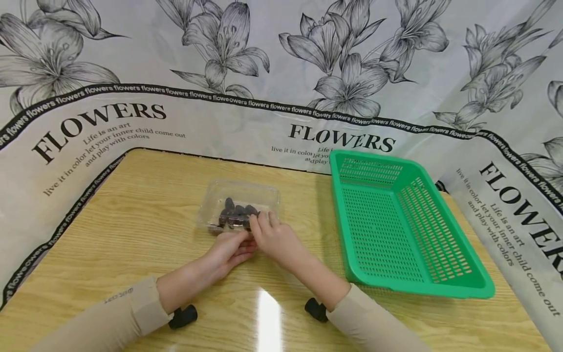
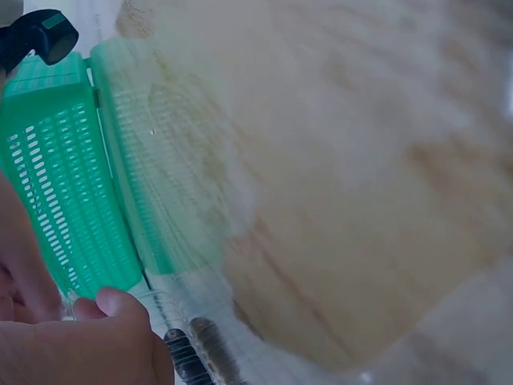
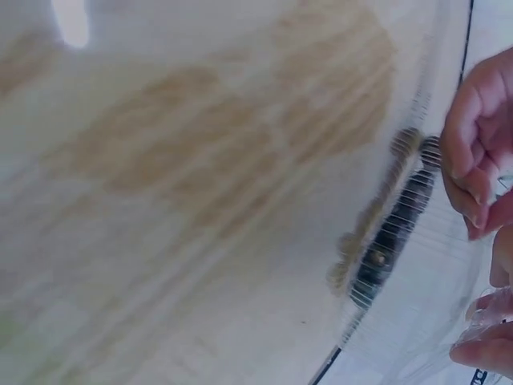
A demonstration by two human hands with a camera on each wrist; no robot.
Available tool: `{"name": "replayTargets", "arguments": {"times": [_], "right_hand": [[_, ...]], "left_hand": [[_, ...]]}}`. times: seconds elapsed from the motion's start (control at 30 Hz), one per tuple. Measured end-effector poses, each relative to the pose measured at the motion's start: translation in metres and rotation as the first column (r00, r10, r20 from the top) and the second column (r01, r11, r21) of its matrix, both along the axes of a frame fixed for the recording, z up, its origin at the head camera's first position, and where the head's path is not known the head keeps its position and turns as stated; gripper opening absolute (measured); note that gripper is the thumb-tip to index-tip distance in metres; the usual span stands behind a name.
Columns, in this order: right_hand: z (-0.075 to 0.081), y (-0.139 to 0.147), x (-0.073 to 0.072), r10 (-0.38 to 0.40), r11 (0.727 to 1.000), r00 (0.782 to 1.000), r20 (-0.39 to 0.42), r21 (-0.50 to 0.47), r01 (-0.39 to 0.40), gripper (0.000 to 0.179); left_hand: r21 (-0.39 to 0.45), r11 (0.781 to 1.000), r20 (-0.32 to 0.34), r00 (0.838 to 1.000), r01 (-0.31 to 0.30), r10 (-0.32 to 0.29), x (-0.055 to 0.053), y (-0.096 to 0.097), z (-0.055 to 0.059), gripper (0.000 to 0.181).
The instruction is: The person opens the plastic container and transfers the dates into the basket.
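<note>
A clear plastic clamshell box [image 1: 264, 195] sits on the table in the head view, with several dark oval fruits [image 1: 239, 211] inside. My left hand [image 1: 230, 247] is at its front edge, fingers curled at the plastic rim. From the right, my right hand [image 1: 277, 237] pinches the box's front right edge. In the right wrist view, the right hand's fingertips [image 3: 477, 353] grip crinkled clear plastic, and the left hand [image 3: 481, 136] curls just above. Seen from the left wrist, both hands meet at the box corner, with the dark fruits [image 2: 188, 357] below the clear wall.
A large green perforated basket [image 1: 340, 215] stands on the right of the wooden table [image 1: 145, 195]. Behind the table hangs a white flower-print sheet [image 1: 272, 78]. Black devices [image 1: 184, 317] are strapped under both wrists.
</note>
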State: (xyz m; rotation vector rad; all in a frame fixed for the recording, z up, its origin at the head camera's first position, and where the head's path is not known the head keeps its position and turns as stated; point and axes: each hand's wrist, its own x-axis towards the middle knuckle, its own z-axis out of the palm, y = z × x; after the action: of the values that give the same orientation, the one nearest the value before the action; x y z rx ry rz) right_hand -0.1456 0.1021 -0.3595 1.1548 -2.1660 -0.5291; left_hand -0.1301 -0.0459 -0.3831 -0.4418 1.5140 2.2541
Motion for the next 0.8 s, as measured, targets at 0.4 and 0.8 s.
{"name": "replayTargets", "arguments": {"times": [0.4, 0.8], "right_hand": [[0.018, 0.001, -0.011, 0.08, 0.926, 0.962, 0.262, -0.376, 0.025, 0.042], [0.022, 0.01, -0.051, 0.397, 0.36, 0.745, 0.535, -0.838, 0.41, 0.034]], "left_hand": [[0.016, 0.999, 0.003, 1.0, 0.028, -0.028, 0.001, -0.002, -0.002, 0.019], [0.048, 0.997, 0.035, 0.997, 0.06, -0.062, -0.002, -0.003, -0.002, 0.03]]}}
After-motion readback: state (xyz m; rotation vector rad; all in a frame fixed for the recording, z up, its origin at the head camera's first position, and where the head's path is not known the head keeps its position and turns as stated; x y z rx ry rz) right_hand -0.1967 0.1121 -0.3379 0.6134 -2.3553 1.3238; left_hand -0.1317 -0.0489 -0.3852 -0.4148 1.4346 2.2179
